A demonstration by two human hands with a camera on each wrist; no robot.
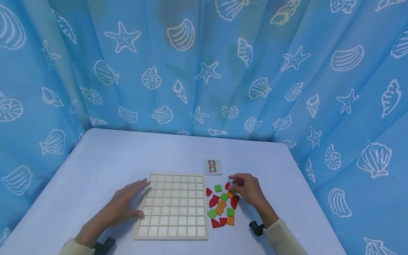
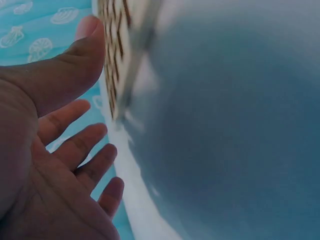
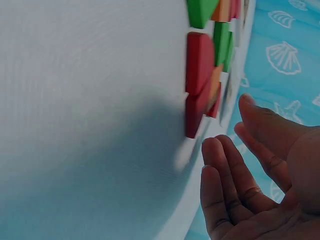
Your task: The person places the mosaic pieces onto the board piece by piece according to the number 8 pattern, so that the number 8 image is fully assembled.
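In the head view, a pale gridded board (image 1: pixel 172 193) lies flat on a white-covered table (image 1: pixel 105 152); the left hand (image 1: pixel 122 202) is at its nine o'clock, released, fingers extended and thumb spread apart from them, fingertips and thumb at the board's near-side edge; whether they touch it I cannot tell.

At the board's three o'clock lies a loose cluster of flat pieces: red rounded-edge pieces (image 1: pixel 208 192), green squares (image 1: pixel 218 188) and orange squares (image 1: pixel 230 220), some touching, others slightly apart; the right hand (image 1: pixel 248 187) is at the cluster's two o'clock, fingers gently bent and thumb apart from them, grasping nothing, its fingertips near a red piece and an orange one; contact with either is too small to tell.

A small card (image 1: pixel 212 167) printed with a grid and a coloured pattern lies at the cluster's twelve o'clock; farther off at twelve, a blue shell-patterned curtain (image 1: pixel 204 95) hangs behind the table.
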